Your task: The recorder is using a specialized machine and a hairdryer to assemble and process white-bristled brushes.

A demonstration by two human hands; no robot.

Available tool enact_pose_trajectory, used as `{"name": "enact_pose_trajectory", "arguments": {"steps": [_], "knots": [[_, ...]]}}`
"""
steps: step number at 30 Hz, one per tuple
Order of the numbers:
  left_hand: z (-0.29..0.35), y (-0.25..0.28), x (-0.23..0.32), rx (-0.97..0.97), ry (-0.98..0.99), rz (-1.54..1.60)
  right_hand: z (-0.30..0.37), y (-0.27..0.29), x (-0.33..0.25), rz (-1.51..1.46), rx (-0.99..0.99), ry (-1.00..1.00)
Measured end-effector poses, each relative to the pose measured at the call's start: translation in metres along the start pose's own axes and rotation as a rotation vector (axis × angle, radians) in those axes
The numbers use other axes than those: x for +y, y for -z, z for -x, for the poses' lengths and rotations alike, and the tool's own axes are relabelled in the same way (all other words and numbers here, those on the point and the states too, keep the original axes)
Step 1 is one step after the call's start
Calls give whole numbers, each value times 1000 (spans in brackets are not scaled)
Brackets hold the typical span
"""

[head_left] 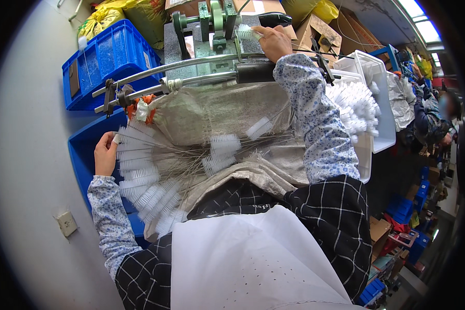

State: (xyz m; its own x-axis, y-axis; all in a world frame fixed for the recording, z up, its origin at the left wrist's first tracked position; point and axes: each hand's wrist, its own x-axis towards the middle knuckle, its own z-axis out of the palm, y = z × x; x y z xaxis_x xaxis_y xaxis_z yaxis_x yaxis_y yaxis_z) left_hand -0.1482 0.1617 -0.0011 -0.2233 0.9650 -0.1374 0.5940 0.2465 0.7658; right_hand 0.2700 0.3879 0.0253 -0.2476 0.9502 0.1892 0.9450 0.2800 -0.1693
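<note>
My right hand (pixel 275 42) is closed around the white bristle head of a bottle brush (pixel 247 33), held against the green bench machine (pixel 218 31). At the left edge of a fanned pile of white bottle brushes (pixel 155 178), my left hand (pixel 106 154) pinches the bristle end of one brush, with something white at a fingertip. The pile's thin wire stems point right, across a grey woven cloth (pixel 201 111) over my lap. A few brushes (pixel 223 147) lie on top of the stems, heads toward the middle.
Two metal rails (pixel 201 78) and a black roller (pixel 256 72) cross in front of the machine. Blue crates (pixel 108 59) stand at left beside the wall. A white bin (pixel 382 103) with many bristle heads (pixel 352 106) is at right. Another person (pixel 429 116) sits far right.
</note>
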Motion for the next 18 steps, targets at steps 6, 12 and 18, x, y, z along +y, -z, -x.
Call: {"name": "enact_pose_trajectory", "arguments": {"steps": [6, 12, 18], "knots": [[-12, 0, -6, -64, 13, 37, -18, -17, 13, 97, -112, 63], [-14, -5, -10, -52, 20, 131, 1, -2, 24, 145, 58, 124], [-15, -2, -7, -121, 71, 134, 14, 3, 28, -30, 36, -157]]}}
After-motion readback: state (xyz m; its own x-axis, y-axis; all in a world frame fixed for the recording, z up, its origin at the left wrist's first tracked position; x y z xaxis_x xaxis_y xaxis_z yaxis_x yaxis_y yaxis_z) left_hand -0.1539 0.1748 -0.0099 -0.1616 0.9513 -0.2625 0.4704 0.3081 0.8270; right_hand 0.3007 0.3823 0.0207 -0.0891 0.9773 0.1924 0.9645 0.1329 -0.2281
